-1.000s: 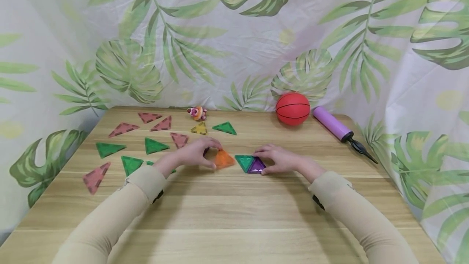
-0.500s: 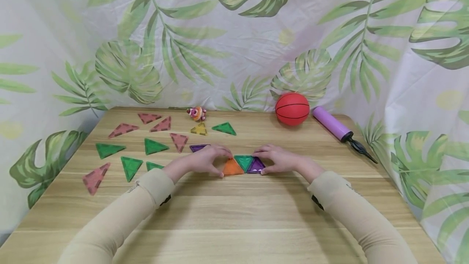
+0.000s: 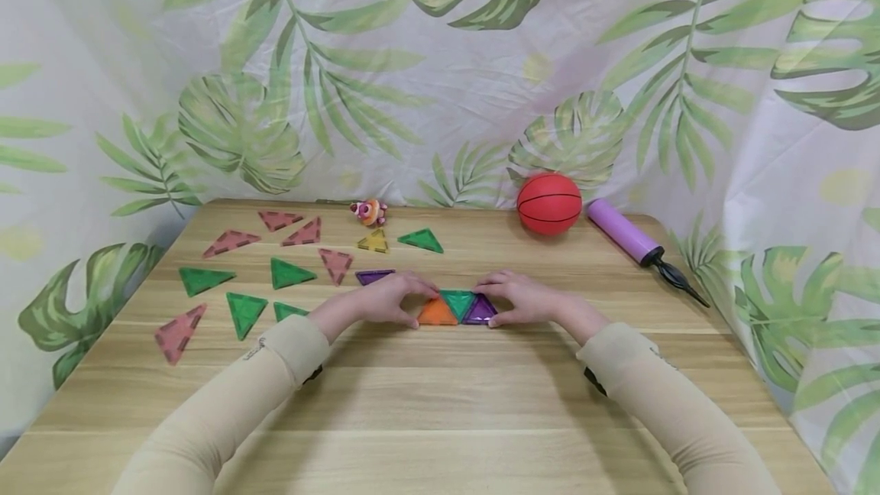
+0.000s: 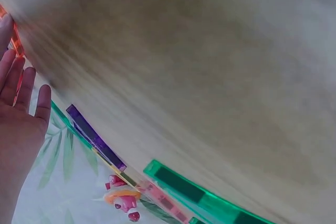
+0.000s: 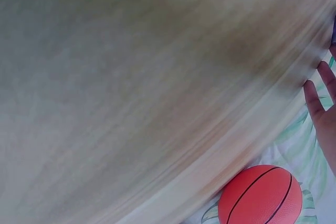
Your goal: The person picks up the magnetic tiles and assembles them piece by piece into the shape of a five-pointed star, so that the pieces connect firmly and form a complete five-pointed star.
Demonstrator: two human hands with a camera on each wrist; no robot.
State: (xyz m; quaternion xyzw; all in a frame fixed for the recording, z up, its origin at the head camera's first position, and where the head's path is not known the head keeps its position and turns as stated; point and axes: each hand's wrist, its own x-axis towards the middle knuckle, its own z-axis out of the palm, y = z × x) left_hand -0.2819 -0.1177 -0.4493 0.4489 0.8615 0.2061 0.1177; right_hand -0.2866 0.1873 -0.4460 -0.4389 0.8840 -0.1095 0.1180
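Three see-through triangular tiles lie edge to edge in a row on the table: an orange tile (image 3: pixel 438 312), a green tile (image 3: pixel 457 303) and a purple tile (image 3: pixel 480 312). My left hand (image 3: pixel 389 299) pinches the orange tile at its left side, thumb at the near corner and fingers at the top. From the other end, my right hand (image 3: pixel 524 299) holds the purple tile the same way. In the left wrist view the fingers (image 4: pixel 25 90) reach the orange tile at the frame's edge. Another purple tile (image 3: pixel 374 276) lies just behind the left hand.
Several green tiles (image 3: pixel 292 273) and pink tiles (image 3: pixel 181 333) are spread over the left of the wooden table (image 3: pixel 440 418). A yellow tile (image 3: pixel 373 241) and a small toy figure (image 3: pixel 370 211) sit farther back. A red ball (image 3: pixel 549 204) and a purple hand pump (image 3: pixel 626 233) stand at back right.
My left hand has moved right with the orange tile, bringing it against the green one, then straightened it slightly. The purple tile behind that hand has come into view. My right hand has stayed put.
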